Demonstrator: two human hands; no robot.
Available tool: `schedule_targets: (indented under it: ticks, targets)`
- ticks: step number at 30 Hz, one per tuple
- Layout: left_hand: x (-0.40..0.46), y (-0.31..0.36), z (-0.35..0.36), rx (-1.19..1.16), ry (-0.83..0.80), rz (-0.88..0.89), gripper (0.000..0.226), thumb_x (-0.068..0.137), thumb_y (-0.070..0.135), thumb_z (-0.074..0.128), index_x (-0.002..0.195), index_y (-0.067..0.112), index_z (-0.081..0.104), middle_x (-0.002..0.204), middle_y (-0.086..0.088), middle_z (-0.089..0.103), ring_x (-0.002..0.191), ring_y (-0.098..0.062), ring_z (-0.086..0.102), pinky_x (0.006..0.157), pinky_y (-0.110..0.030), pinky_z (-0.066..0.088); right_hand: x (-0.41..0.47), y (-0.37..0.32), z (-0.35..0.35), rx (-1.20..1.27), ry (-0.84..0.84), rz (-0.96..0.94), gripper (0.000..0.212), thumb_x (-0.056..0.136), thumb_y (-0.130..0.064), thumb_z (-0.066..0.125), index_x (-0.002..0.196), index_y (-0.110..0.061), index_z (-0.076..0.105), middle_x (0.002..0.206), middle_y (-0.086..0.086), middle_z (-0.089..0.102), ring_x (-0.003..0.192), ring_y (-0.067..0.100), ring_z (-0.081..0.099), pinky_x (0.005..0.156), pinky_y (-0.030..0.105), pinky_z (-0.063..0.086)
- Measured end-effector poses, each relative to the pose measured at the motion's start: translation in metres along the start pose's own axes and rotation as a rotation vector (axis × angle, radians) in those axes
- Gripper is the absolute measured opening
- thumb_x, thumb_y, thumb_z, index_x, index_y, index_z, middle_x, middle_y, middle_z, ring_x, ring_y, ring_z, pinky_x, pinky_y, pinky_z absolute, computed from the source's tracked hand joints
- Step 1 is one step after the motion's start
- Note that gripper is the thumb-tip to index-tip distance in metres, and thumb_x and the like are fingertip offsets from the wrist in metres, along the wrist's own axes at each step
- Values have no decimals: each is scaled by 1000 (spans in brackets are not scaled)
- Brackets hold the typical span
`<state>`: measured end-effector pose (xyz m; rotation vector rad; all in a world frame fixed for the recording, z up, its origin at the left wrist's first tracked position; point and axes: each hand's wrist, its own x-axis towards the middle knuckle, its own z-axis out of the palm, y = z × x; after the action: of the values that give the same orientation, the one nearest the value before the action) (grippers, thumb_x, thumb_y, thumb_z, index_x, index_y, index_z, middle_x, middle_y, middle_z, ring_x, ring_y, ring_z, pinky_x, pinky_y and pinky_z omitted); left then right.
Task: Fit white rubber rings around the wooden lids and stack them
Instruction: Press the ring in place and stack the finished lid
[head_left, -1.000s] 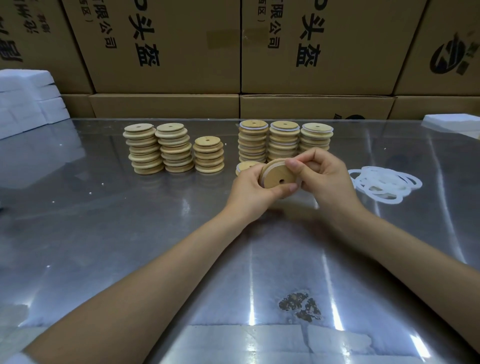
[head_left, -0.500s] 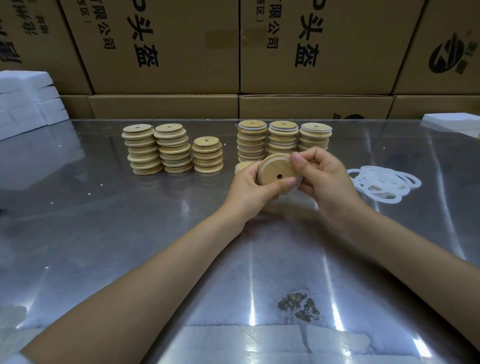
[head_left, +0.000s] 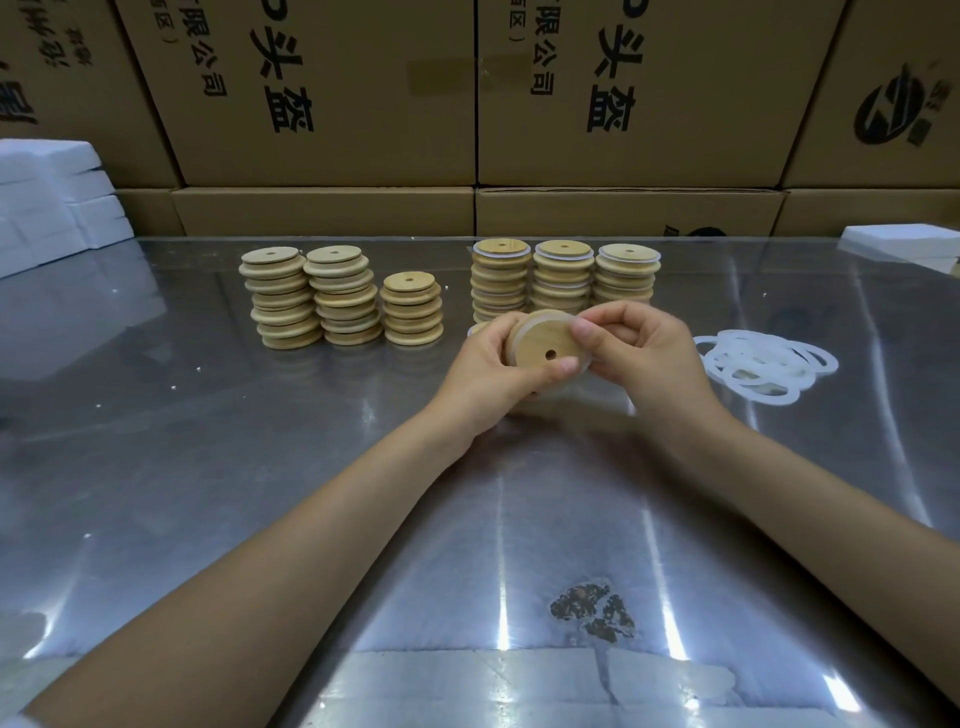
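Cardboard cartons wall off the back of a glossy metal table. Above it, the left hand and right hand both grip 1 round wooden lid, tilted, pale, with a small centre hole and a white rubber ring around its edge. Behind stand 3 bare stacks and 3 ringed stacks; loose rings lie right.

1. The glossy table in front of me, streaked with light reflections.
2. Three stacks of bare wooden lids at left centre, standing side by side.
3. Three stacks of ringed lids to their right.
4. A loose pile of white rubber rings at the right.
5. White foam blocks at the far left edge.
6. A dark worn patch near me.
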<state>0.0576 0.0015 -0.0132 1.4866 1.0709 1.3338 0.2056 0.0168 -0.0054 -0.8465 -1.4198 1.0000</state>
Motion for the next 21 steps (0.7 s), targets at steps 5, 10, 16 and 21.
schedule_targets:
  ticks: [5,10,16,21]
  targets:
    - [4,-2,-3,183,15,81,37,74,5,79,105,-2,62,91,-12,64,82,-17,57,79,-43,51,2,0,-1,-7,-2,31,7,86,-9,65,80,-13,67,73,4,70,69,10,63,72,25,54]
    - [3,-2,-2,145,6,68,36,74,4,78,105,-2,61,89,-10,64,81,-16,57,77,-38,49,2,-1,-1,43,29,65,5,87,-9,65,83,-11,68,74,3,71,69,9,66,71,23,55]
    - [-1,0,1,-10,12,-3,29,78,2,73,103,8,60,92,-11,61,84,-16,56,70,-30,50,0,-3,1,54,11,67,3,85,-13,67,83,-13,69,78,4,72,75,11,67,75,24,56]
    - [0,0,-4,-107,66,-40,27,80,6,72,102,13,58,94,-7,61,84,-13,58,66,-24,52,0,-2,-3,-25,-19,70,4,85,-19,68,82,-18,69,70,-6,72,71,3,65,67,14,50]
